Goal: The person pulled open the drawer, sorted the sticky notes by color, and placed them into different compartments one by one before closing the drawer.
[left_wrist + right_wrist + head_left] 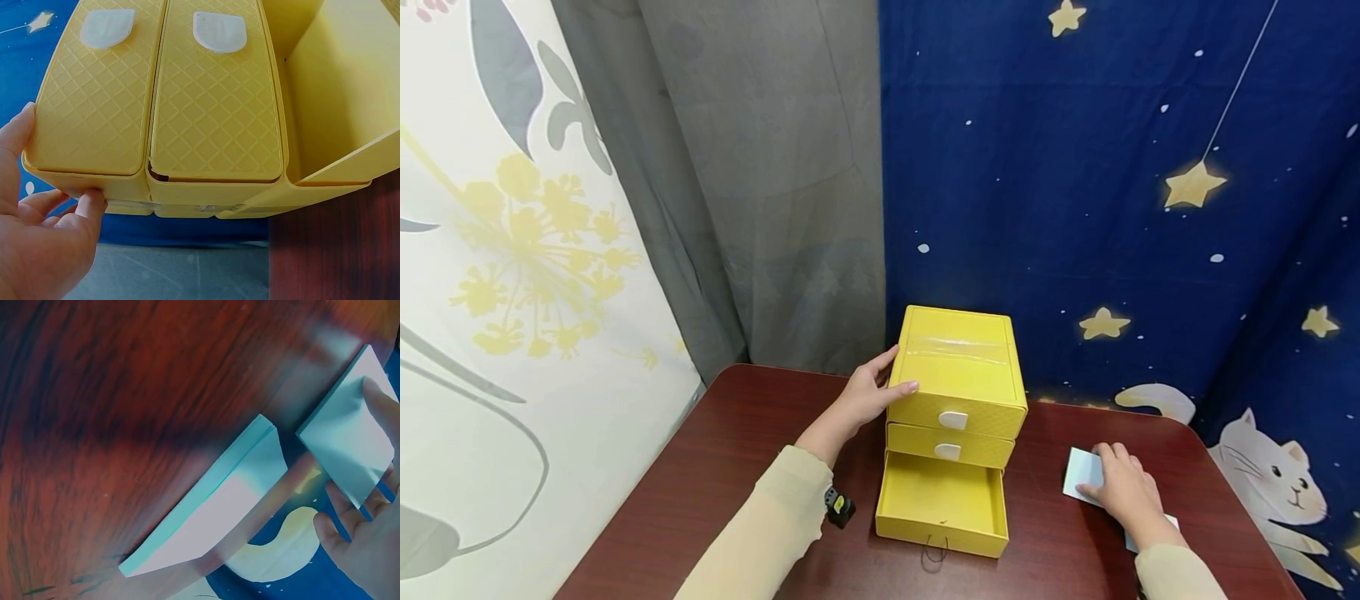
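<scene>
A yellow three-drawer box [958, 329] stands upright on the table. Its bottom drawer [940, 500] is pulled out, with nothing inside but a tiny dark mark; the upper two are closed. My left hand [865, 396] grips the box's upper left corner, thumb on top and fingers along the side. Off to the right, my right hand [1123, 483] holds a light blue paper pad [350, 431], thumb over its face and other fingers at its far edge. A second pale blue pad [212, 512] lies on the table beside it, partly hidden by my wrist in the head view.
White tabs [953, 420] mark the closed drawers; a thin dark loop [936, 554] hangs from the pulled-out one. The dark red table [745, 467] ends near a grey curtain [790, 208] and a blue star-patterned curtain [1037, 208] behind the box.
</scene>
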`<control>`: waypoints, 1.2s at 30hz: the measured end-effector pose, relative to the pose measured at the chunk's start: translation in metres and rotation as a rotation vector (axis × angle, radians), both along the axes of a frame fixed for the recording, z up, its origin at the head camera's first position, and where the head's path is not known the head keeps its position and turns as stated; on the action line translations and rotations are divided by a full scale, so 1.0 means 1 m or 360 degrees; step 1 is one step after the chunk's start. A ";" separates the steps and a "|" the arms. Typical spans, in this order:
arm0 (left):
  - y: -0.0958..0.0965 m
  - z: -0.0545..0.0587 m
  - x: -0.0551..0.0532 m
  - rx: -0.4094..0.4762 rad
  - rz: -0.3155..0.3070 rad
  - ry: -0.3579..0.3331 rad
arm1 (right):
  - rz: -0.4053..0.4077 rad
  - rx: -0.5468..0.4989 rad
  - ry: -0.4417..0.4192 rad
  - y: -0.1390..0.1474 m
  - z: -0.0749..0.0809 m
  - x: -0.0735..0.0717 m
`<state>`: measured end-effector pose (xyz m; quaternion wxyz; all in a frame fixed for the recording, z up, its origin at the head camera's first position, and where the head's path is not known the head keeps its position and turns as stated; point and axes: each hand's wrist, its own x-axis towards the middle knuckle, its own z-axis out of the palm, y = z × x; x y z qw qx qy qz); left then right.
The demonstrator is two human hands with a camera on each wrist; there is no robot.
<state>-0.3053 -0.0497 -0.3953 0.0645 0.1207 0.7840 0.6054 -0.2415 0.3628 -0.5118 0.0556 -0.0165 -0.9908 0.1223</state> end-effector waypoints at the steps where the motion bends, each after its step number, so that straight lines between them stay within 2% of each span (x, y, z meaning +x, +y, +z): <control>1: 0.000 0.000 0.000 -0.0001 0.0000 0.0000 | 0.0010 0.0010 0.0013 -0.001 0.002 0.001; 17: 0.000 0.002 0.002 0.0011 0.0000 -0.0015 | 0.0169 0.0171 0.0282 -0.006 0.017 0.020; 29: -0.001 0.001 0.001 0.0009 -0.0015 -0.0007 | 0.0222 0.0180 0.0462 -0.007 0.015 0.029; 36: 0.000 0.002 0.001 0.0005 0.0000 -0.0006 | 0.0305 0.0189 0.0654 -0.010 0.010 0.031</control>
